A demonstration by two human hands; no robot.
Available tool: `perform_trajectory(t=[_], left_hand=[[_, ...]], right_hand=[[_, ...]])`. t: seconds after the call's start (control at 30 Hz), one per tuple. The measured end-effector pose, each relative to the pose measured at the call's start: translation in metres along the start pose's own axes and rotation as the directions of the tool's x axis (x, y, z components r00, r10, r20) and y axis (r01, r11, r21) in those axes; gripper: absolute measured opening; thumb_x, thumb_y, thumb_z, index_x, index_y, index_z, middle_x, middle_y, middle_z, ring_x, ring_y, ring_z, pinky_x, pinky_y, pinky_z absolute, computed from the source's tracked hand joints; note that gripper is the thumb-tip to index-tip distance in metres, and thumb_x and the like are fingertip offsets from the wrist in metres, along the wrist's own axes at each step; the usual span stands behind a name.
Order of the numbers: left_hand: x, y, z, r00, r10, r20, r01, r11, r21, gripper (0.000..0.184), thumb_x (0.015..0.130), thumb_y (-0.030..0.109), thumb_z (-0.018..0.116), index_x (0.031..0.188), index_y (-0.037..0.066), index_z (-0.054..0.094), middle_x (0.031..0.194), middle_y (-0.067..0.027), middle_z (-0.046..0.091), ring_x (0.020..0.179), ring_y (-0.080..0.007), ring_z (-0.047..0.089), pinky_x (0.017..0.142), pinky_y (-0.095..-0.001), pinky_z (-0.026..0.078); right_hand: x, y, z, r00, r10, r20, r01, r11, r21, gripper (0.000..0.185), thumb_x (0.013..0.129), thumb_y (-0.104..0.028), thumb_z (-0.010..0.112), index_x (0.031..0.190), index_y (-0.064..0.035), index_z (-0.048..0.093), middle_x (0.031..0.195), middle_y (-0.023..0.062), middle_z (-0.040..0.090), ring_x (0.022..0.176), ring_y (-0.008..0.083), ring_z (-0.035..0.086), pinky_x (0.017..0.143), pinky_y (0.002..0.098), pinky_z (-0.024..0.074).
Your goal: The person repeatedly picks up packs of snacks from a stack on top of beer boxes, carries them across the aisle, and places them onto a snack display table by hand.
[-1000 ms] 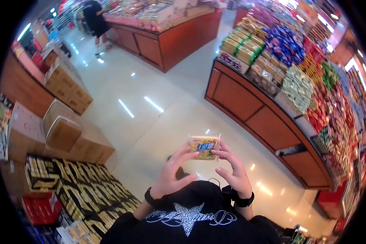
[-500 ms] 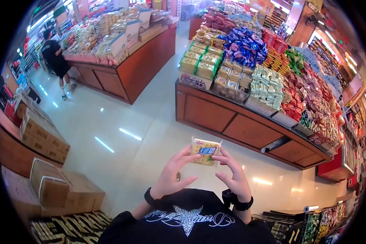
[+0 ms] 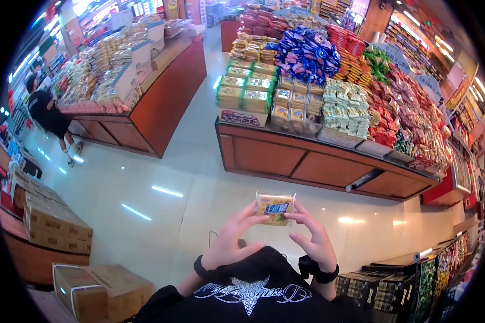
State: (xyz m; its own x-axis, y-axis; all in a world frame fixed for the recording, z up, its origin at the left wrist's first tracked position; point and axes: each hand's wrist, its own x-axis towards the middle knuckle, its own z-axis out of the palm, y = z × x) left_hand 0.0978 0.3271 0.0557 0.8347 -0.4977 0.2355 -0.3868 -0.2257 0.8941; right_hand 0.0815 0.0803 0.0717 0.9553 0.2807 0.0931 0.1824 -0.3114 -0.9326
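Note:
A small square packet of crackers (image 3: 275, 207) in a clear wrapper, with a blue and white label, is held up in front of my chest. My left hand (image 3: 235, 235) grips its left edge with the fingertips, thumb held apart below. On the other side, the fingers of my right hand (image 3: 313, 235) press the right edge, its thumb also away from the packet. Both wrists wear dark bands. Beyond the packet, the display counter (image 3: 264, 153) carries similar square packets (image 3: 296, 102) in a clear bin at its front.
Heaped wrapped snacks (image 3: 310, 56) fill the counter ahead. Another wooden counter (image 3: 161, 107) with bagged goods stands at left, a person in dark clothes (image 3: 47, 113) beside it. Cardboard boxes (image 3: 118, 293) sit at lower left; black boxes (image 3: 382, 290) lie at lower right. Shiny tiled floor (image 3: 161, 220) runs between.
My view has swung slightly to the right, so the counters appear shifted left. Both hands keep the same hold on the cracker packet, which sits slightly lower in view.

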Motion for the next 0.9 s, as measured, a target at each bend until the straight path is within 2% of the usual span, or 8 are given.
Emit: perform_trajectory(t=[0.17, 0.27, 0.43, 0.7, 0.77, 0.9], left_hand=[[0.022, -0.01, -0.01, 0.999, 0.0, 0.043, 0.004, 0.996, -0.092, 0.056, 0.081, 0.024, 0.069, 0.132, 0.007, 0.054, 0.151, -0.0235, 0.029, 0.133, -0.0339, 0.042, 0.108, -0.0438, 0.034], [0.04, -0.016, -0.013, 0.999, -0.019, 0.049, 0.023, 0.996, -0.084, 0.056, 0.081, 0.023, 0.069, 0.132, 0.007, 0.054, 0.152, -0.0233, 0.028, 0.134, -0.0341, 0.041, 0.109, -0.044, 0.033], [0.077, -0.028, -0.015, 1.0, -0.023, -0.002, 0.022, 0.995, -0.094, 0.056, 0.081, 0.022, 0.069, 0.133, 0.009, 0.053, 0.15, -0.0252, 0.029, 0.135, -0.0379, 0.038, 0.109, -0.0444, 0.033], [0.171, -0.029, 0.002, 0.998, -0.004, -0.056, 0.001, 0.999, -0.047, 0.055, 0.082, 0.022, 0.069, 0.133, 0.008, 0.053, 0.15, -0.0258, 0.029, 0.139, -0.0379, 0.033, 0.111, -0.0443, 0.029], [0.195, -0.036, 0.013, 0.999, 0.013, -0.033, -0.014, 1.0, -0.013, 0.056, 0.082, 0.022, 0.069, 0.134, 0.008, 0.052, 0.152, -0.024, 0.026, 0.134, -0.0347, 0.041, 0.109, -0.0434, 0.033], [0.247, -0.046, 0.04, 0.998, 0.05, -0.031, -0.051, 0.998, -0.026, 0.055, 0.083, 0.023, 0.069, 0.133, 0.008, 0.053, 0.152, -0.0239, 0.026, 0.134, -0.0347, 0.041, 0.109, -0.0433, 0.033]], right_hand=[[0.019, 0.007, -0.007, 0.999, 0.032, 0.0, -0.032, 0.999, 0.0, 0.042, 0.083, -0.012, 0.067, 0.124, -0.0069, 0.059, 0.149, 0.0218, 0.036, 0.138, 0.0338, 0.037, 0.109, 0.0416, 0.0341], [0.038, 0.016, -0.017, 0.999, 0.037, 0.006, -0.037, 0.999, 0.025, 0.042, 0.083, -0.012, 0.067, 0.124, -0.0068, 0.059, 0.149, 0.0218, 0.035, 0.137, 0.0333, 0.038, 0.108, 0.0405, 0.0357], [0.08, 0.031, -0.039, 0.999, 0.019, 0.043, -0.021, 0.999, 0.044, 0.042, 0.083, -0.012, 0.067, 0.124, -0.0068, 0.059, 0.15, 0.0216, 0.034, 0.136, 0.0336, 0.039, 0.107, 0.0398, 0.0366], [0.146, 0.057, -0.118, 0.994, -0.075, 0.086, 0.076, 0.997, -0.009, 0.044, 0.082, -0.013, 0.069, 0.124, -0.0073, 0.06, 0.149, 0.0213, 0.036, 0.138, 0.0346, 0.037, 0.109, 0.0413, 0.0336], [0.158, 0.067, -0.139, 0.992, -0.11, 0.06, 0.112, 0.993, -0.04, 0.044, 0.081, -0.013, 0.069, 0.124, -0.0074, 0.06, 0.149, 0.0209, 0.036, 0.137, 0.035, 0.037, 0.109, 0.0415, 0.0333], [0.166, 0.084, -0.182, 0.995, -0.1, 0.027, 0.102, 0.989, -0.108, 0.044, 0.081, -0.014, 0.07, 0.124, -0.0079, 0.06, 0.151, 0.02, 0.034, 0.135, 0.0351, 0.04, 0.107, 0.0418, 0.0341]])
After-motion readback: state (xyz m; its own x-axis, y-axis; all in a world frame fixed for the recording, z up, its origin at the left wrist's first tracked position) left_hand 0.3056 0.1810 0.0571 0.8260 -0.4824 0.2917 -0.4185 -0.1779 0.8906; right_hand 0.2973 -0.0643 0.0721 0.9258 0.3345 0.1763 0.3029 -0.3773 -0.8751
